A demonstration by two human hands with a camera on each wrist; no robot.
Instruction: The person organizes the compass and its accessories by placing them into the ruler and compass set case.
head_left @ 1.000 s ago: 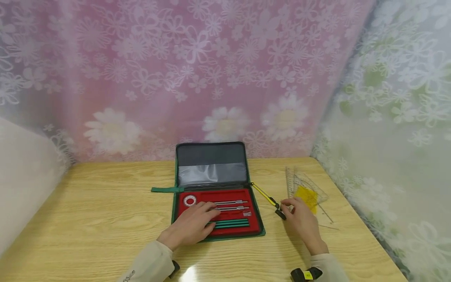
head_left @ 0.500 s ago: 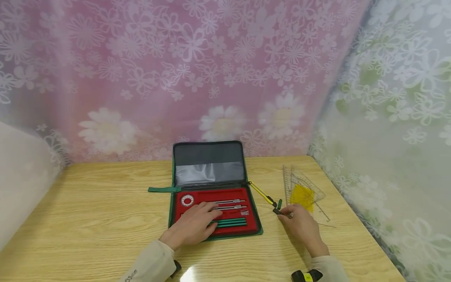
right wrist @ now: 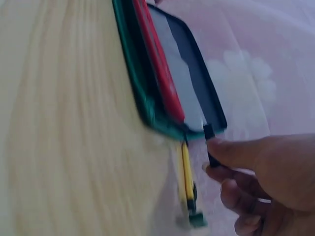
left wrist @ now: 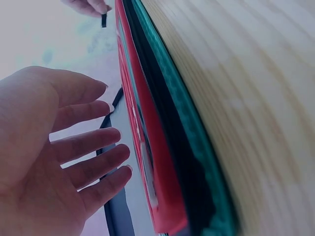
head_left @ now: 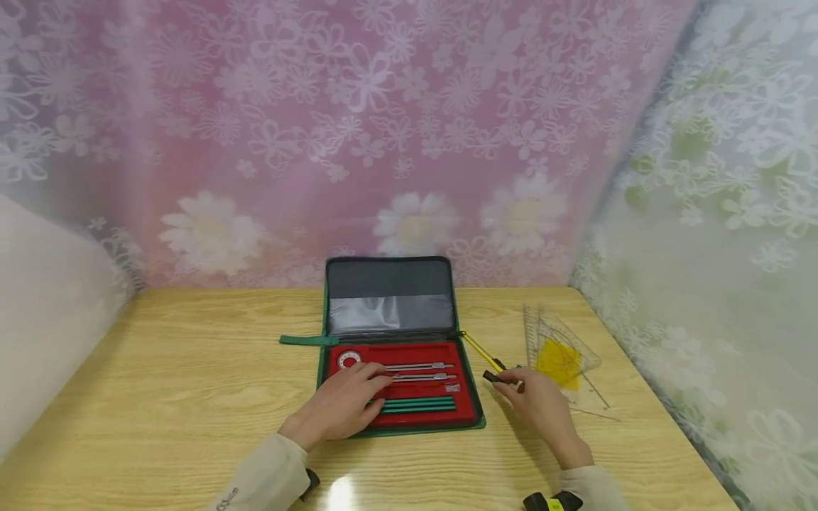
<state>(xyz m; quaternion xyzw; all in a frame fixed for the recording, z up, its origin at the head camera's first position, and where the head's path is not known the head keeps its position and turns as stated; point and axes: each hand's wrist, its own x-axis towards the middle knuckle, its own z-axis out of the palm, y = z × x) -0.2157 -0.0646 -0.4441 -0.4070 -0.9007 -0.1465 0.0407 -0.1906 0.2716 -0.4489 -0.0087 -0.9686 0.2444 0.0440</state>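
From afar I had the fingers of the right hand [head_left: 537, 401] pinching a black stick [head_left: 489, 376] just beside the case [head_left: 390, 278], left hand [head_left: 335, 403] fingers loosely spread over its tray [head_left: 471, 401], seemingly at a packing step, which called for careful alignment.

Soft, even light fills the room, with white glare on the near edge of the surface [head_left: 192, 397] and glints on the clear pocket [head_left: 361, 316]. A faint shadow lies beside the right grip [head_left: 540, 401]. Both wrist views look hazy and blurred.
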